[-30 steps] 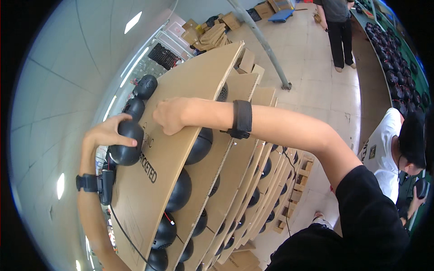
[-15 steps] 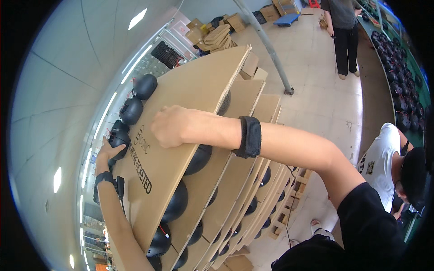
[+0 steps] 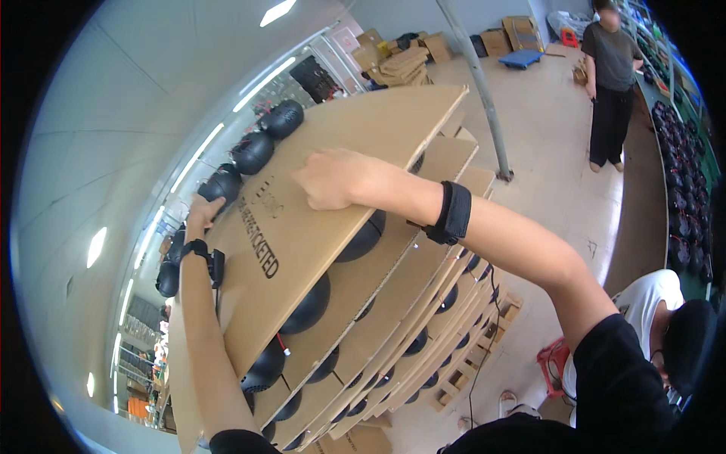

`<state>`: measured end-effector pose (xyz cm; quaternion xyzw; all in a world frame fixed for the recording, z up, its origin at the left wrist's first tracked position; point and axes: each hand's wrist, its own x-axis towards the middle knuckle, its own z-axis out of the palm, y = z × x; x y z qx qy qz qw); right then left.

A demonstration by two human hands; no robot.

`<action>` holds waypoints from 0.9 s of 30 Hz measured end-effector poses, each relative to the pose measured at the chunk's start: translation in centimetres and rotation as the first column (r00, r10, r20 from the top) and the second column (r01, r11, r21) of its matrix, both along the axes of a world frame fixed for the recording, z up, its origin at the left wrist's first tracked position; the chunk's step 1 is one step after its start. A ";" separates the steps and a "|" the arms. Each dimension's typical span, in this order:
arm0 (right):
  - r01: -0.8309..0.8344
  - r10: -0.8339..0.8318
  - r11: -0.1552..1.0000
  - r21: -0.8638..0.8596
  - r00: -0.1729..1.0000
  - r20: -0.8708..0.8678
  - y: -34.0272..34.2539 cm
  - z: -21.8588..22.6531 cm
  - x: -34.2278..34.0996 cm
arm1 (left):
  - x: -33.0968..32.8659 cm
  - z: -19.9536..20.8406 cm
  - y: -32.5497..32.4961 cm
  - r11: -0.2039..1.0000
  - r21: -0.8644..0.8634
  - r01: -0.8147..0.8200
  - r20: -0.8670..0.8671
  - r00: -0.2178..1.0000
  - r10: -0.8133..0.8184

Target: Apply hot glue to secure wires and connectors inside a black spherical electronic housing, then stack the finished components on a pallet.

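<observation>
A row of black ball-shaped units (image 3: 253,153), some with thin red wires, lies along the far left edge of a large brown cardboard sheet (image 3: 363,121) with dark print. My left hand (image 3: 203,212) grips one black ball (image 3: 221,184) in that row, thumb on its near side, other fingers mostly hidden. My right hand (image 3: 333,179) is a closed fist on the sheet's top, near its right edge; its fingertips are hidden, so I cannot tell what they hold. Both wrists wear black straps. More black balls (image 3: 305,304) show beneath the sheet, between stacked cardboard layers.
The stack stands on a wooden pallet (image 3: 476,356). Behind it rises a grey metal pole (image 3: 476,91). One person (image 3: 611,83) stands at the back right; another (image 3: 643,325) sits close by near a red stool (image 3: 556,367). A long bench with many black balls (image 3: 684,197) runs along the right.
My view has shifted, so the stack sits higher and farther right in the picture, and the red stool shows. Both hands stay at the sheet; the left keeps its hold in the ball row.
</observation>
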<state>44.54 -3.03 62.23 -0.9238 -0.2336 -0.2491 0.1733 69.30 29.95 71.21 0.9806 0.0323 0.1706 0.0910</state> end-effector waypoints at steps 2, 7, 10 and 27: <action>0.014 -0.014 1.000 -0.005 0.998 0.054 0.5 -0.3 0.2 | -0.2 0.0 1.7 0.999 0.045 0.007 0.013 1.000 -0.007; 0.066 -0.065 0.995 -0.076 0.998 0.015 -0.4 -0.3 0.3 | -1.8 -0.7 -0.2 0.986 0.161 0.048 0.055 0.997 -0.058; 0.040 -0.036 0.998 -0.039 0.995 0.092 -0.6 -0.1 0.0 | -2.0 0.0 -1.0 0.970 0.220 0.100 0.028 0.994 -0.108; 0.106 -0.106 0.994 -0.030 0.994 -0.006 -1.8 -0.9 0.5 | -5.4 -0.6 -7.3 0.873 0.402 0.276 -0.471 0.880 -0.061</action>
